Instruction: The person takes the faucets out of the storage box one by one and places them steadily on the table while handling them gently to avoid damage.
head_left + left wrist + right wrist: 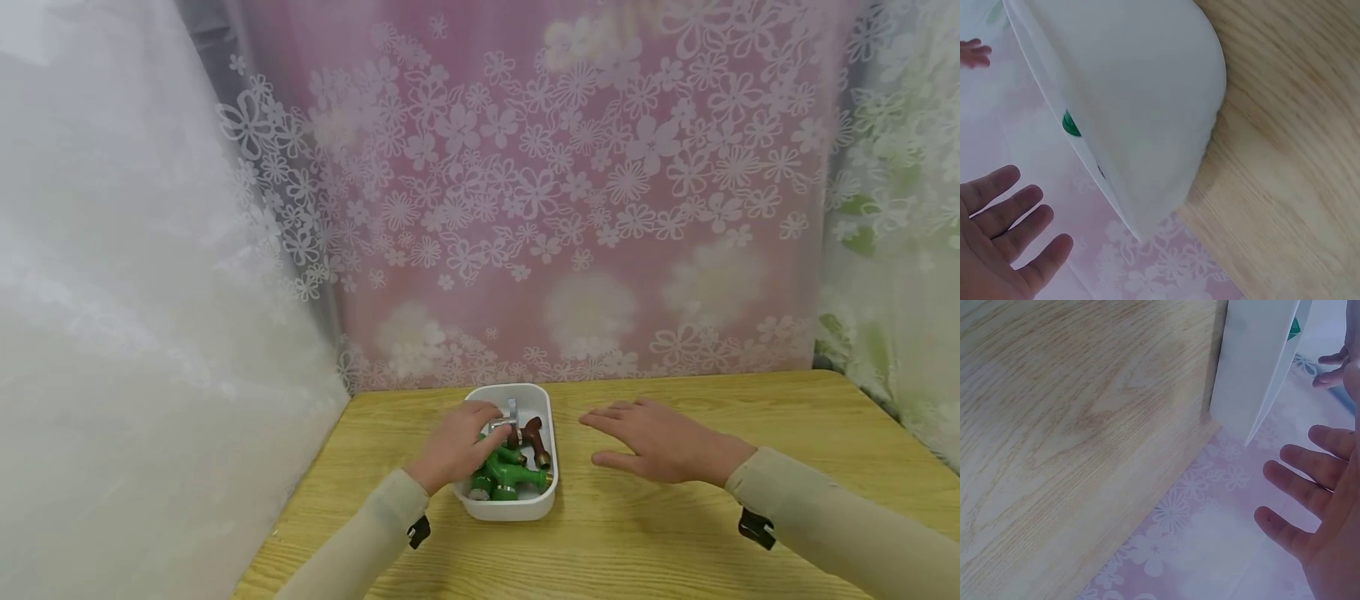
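A white tray [552,483] stands on the table and holds several pipe fittings. Green branched fittings [517,475], one with a brass-coloured end, lie toward its near side. Behind them are a dark brown fitting [533,438] and a silvery metal piece [513,408]. My left hand [454,442] hovers over the tray's left side with relaxed fingers, covering part of the contents. The left wrist view shows those fingers spread, with nothing gripped. To the right of the tray, my right hand [663,440] hangs above the table, fingers extended and holding nothing.
The wooden table [637,542] reaches back to a pink flowered curtain [570,208]. A white sheet [135,292] hangs along the left side, and a green-patterned curtain [892,208] on the right.
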{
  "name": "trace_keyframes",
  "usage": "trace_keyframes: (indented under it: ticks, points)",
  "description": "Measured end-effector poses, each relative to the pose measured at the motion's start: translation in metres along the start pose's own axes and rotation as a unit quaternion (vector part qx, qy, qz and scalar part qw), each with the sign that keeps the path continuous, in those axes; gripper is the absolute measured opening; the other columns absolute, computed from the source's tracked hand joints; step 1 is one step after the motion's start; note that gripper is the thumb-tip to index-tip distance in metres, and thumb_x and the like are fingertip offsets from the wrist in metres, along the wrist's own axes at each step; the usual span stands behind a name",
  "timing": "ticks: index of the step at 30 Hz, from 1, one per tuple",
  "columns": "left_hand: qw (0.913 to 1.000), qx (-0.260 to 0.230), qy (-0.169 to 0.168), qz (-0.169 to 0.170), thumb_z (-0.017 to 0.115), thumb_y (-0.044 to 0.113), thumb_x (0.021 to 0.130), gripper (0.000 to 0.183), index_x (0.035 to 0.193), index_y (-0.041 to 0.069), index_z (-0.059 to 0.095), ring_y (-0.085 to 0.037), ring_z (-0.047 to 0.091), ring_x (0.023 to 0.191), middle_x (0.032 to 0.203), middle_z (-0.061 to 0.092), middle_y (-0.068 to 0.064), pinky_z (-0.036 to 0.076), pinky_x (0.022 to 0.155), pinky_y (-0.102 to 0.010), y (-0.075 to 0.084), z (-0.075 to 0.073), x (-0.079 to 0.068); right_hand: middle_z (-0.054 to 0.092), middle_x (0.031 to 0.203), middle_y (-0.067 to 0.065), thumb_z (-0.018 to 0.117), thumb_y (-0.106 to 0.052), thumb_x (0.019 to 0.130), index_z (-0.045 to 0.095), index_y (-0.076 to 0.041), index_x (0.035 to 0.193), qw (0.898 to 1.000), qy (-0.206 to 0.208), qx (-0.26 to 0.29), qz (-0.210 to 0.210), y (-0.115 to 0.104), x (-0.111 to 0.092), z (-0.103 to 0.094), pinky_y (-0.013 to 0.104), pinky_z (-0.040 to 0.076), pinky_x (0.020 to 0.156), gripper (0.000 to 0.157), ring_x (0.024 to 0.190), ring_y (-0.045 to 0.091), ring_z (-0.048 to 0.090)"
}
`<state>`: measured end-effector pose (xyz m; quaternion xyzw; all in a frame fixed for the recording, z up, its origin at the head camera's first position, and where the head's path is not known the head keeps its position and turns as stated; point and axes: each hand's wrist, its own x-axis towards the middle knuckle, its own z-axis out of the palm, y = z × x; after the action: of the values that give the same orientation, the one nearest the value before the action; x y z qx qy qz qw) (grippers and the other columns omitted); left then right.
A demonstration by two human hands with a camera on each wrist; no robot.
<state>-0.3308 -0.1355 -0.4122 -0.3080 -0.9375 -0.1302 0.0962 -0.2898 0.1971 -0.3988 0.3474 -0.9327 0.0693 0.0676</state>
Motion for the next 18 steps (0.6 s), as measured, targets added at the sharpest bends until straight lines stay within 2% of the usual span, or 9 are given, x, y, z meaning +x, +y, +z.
trace_keyframes:
  ticks: [5,11,14,18]
  points:
    - [0.9988,-0.028,0.014,-0.038,0.04,0.049,0.106,0.05,0.129,0.013,0.065,-0.027,0.057,0.128,0.137,0.062,-0.007,0.049,0.104,-0.048,-0.017,-0.001,0.001,0.062,0.14,0.005,0.038,-0.065,0.1,0.057,-0.019,0.143,1.0,0.005,-0.007,-0.012,-0.002,0.003,-0.001,0.06,0.044,0.106,0.066,0.129,0.031,0.058]
    - [0.9955,-0.003,0.012,-0.094,0.047,0.038,0.105,0.043,0.131,0.009,0.064,-0.031,0.058,0.127,0.137,0.061,-0.013,0.049,0.104,-0.049,-0.036,0.004,0.004,0.064,0.137,0.006,0.039,-0.064,0.101,0.061,-0.018,0.138,1.0,0.012,-0.013,-0.025,-0.001,0.004,0.0,0.057,0.047,0.103,0.063,0.126,0.031,0.06]
    - [0.9936,0.01,-0.002,-0.113,0.051,0.033,0.102,0.041,0.134,0.008,0.062,-0.032,0.056,0.129,0.139,0.059,-0.014,0.047,0.106,-0.05,-0.044,0.01,0.005,0.064,0.136,0.006,0.038,-0.064,0.101,0.063,-0.018,0.136,1.0,0.01,-0.013,-0.026,-0.001,0.003,0.001,0.056,0.049,0.101,0.063,0.125,0.031,0.061]
    - [0.9905,0.038,-0.04,-0.126,0.051,0.034,0.102,0.047,0.141,0.01,0.057,-0.035,0.052,0.135,0.149,0.052,-0.015,0.043,0.111,-0.051,-0.049,0.017,0.001,0.064,0.136,0.006,0.035,-0.065,0.1,0.064,-0.019,0.135,0.999,0.008,-0.011,-0.034,-0.003,0.005,0.003,0.055,0.05,0.1,0.065,0.124,0.03,0.062]
